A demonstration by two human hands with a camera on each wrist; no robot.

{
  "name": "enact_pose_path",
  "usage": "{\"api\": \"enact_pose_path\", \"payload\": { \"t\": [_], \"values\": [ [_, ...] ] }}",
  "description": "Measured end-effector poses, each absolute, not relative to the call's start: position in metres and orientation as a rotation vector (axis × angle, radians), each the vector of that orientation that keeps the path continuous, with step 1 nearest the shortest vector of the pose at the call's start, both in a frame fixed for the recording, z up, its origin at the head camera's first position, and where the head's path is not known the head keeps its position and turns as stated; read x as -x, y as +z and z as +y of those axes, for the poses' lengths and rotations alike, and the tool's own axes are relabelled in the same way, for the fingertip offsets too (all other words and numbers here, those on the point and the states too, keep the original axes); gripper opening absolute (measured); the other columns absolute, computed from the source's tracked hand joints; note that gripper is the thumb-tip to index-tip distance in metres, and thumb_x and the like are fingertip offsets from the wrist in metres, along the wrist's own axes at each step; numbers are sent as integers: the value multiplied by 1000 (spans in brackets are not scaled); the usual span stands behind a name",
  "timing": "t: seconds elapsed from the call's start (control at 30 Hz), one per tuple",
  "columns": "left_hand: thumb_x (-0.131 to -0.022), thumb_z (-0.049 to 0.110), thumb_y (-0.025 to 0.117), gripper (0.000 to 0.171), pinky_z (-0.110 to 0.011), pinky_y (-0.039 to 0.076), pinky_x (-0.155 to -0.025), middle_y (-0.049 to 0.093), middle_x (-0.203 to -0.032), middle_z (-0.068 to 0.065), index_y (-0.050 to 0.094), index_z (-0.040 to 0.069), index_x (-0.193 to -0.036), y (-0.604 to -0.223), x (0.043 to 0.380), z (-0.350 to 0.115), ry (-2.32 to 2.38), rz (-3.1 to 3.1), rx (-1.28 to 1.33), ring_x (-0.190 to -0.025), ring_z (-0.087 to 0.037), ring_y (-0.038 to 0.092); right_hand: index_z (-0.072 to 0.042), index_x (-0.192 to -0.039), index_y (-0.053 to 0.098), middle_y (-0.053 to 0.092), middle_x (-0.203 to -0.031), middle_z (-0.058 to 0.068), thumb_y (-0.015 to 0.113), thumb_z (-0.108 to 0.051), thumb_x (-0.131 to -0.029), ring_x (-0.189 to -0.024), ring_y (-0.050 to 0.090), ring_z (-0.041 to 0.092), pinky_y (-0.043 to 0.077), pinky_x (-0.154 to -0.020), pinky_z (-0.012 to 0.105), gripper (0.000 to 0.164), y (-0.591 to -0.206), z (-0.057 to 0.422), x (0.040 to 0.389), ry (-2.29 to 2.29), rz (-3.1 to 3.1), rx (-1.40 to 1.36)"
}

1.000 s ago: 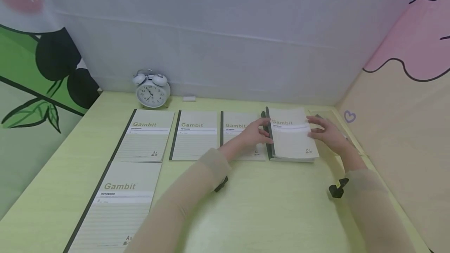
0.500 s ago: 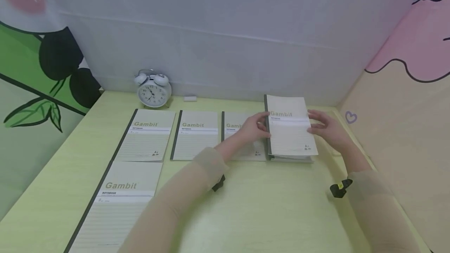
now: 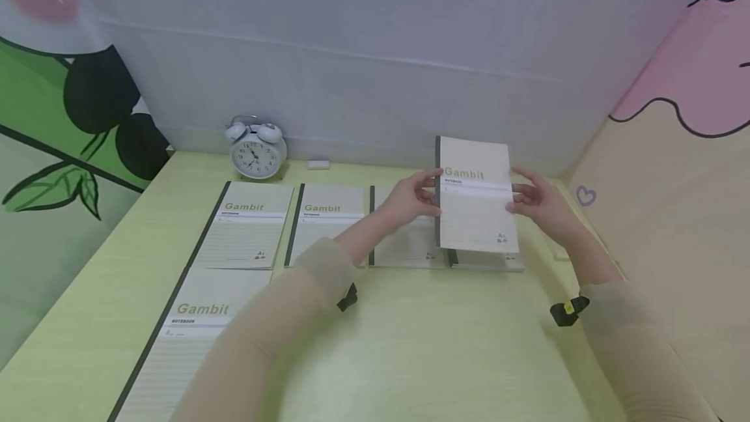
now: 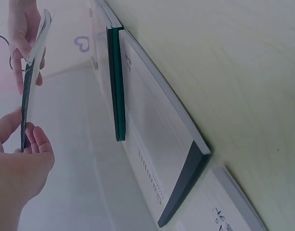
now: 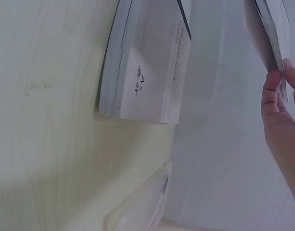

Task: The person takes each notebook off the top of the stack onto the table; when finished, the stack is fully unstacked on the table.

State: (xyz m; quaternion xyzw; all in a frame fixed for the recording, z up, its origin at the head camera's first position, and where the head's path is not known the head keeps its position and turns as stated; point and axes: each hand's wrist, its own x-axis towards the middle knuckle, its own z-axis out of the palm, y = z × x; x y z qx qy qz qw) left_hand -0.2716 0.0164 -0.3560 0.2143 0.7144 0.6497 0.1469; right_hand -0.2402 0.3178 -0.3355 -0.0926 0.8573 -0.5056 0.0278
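Observation:
A white notebook (image 3: 474, 207) with a dark spine and "Gambit" on its cover is held up off the table between both hands. My left hand (image 3: 408, 199) pinches its spine edge; in the left wrist view the thumb of that hand (image 4: 24, 168) lies on one face and the fingers on the other. On the opposite edge my right hand (image 3: 545, 207) pinches the pages and cover between thumb and fingers, as the right wrist view of the hand (image 5: 282, 106) also shows. Below it lies a small stack of notebooks (image 3: 486, 260), mostly hidden by the held one.
Left of the stack, further notebooks (image 3: 325, 230) lie in a row, with another notebook (image 3: 193, 344) nearer the front left. A white alarm clock (image 3: 256, 154) and a small white block (image 3: 318, 165) stand at the back. A shallow tray-like thing (image 5: 142, 202) lies right of the stack.
Both hands have lifted the top notebook off the stack, raising it and moving it slightly left. The notebook beneath has come into view at the stack's front edge.

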Motion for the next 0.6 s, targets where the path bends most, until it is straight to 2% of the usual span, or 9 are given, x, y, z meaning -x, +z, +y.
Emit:
{"api": "enact_pose_path", "payload": {
  "t": [0.23,0.43,0.6],
  "values": [
    [-76,-5,74,81,-25,53,-81,47,-133,-3,41,29,-142,-342,272,-1,1849,2071,-610,-100,-17,58,-22,-146,34,42,-138,5,68,-12,-87,-99,52,11,49,-80,17,68,-314,303,231,-1441,2701,374],
    [-76,-3,75,82,-26,52,-83,48,-130,-5,40,29,-143,-331,265,-17,1831,2134,-643,-100,-17,57,-26,-146,36,40,-141,0,68,-16,-87,-102,51,12,47,-82,15,68,-300,288,225,-1418,2716,409],
    [-77,0,75,82,-27,52,-85,50,-128,-3,39,30,-144,-322,258,-31,1796,2194,-674,-100,-17,58,-23,-146,37,40,-139,3,67,-7,-86,-97,55,10,51,-80,19,68,-292,272,218,-1582,2616,396]
  ]
}}
